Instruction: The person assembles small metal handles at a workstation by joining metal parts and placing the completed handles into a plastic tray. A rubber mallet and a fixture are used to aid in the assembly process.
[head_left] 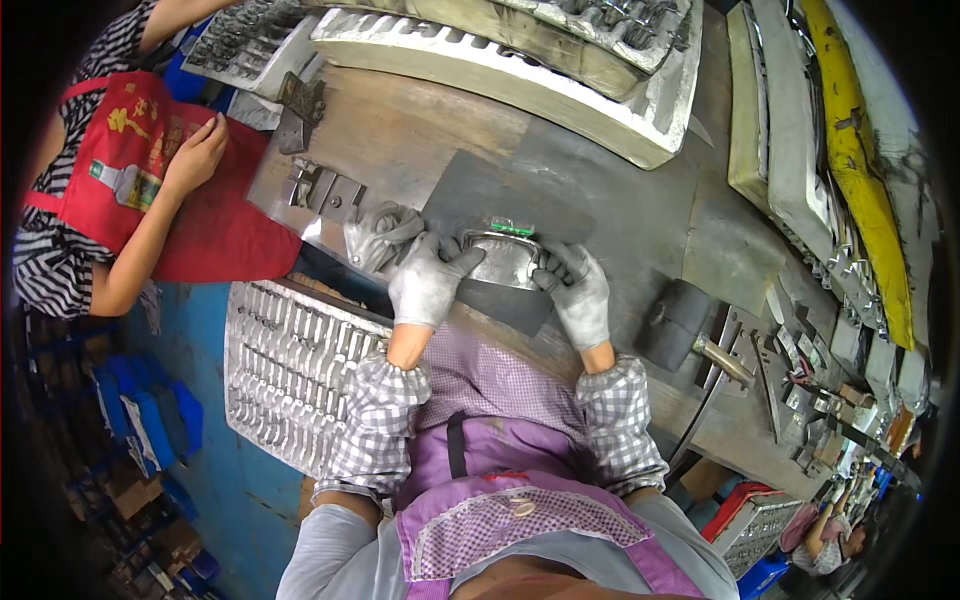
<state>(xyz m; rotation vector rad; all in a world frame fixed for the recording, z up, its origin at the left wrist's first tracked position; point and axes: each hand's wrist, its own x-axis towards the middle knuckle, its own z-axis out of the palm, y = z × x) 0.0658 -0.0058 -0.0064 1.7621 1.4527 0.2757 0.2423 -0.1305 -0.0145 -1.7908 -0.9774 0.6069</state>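
A shiny, curved metal part (505,263) lies over a dark sheet (510,305) on the workbench in front of me. My left hand (428,283), in a pale grey glove, holds its left end, with thumb and fingers closed on the edge. At the opposite end, my gloved right hand (580,292) grips the part, its fingertips darkened. Just beyond the part's far edge sits a small green piece (512,227); I cannot tell whether it touches. A crumpled pair of grey gloves (382,236) lies beside my left hand.
A black-headed mallet (676,322) rests right of my right hand, near several loose hand tools (800,355). Pale trays (500,75) line the bench's far side. A tray of metal parts (295,370) stands at lower left. A co-worker in a red apron (190,200) is at left.
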